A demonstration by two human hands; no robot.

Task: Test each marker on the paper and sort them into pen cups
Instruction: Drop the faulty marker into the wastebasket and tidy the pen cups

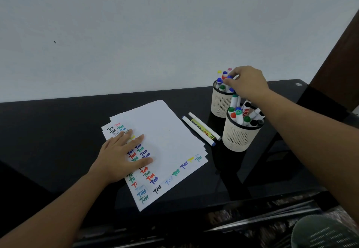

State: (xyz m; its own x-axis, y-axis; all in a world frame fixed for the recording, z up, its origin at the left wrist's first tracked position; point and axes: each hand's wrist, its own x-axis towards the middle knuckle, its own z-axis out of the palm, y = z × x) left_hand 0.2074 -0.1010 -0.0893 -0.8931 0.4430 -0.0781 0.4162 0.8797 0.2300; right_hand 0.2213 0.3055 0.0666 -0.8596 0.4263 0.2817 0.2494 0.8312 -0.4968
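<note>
Plain pale wall (pixel 155 24) behind a glossy black table (pixel 48 131), dark wooden post (pixel 338 63) at right.

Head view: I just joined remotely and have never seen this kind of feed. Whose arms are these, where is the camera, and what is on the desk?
There is no machine here: a person wears the camera on their head, looking down at their own arms. The left hand rests flat on the paper, which carries colored test scribbles. The right hand pinches a blue-capped marker in the far pen cup. A near pen cup also holds markers, and two loose markers lie between paper and cups on the black desk.
</note>
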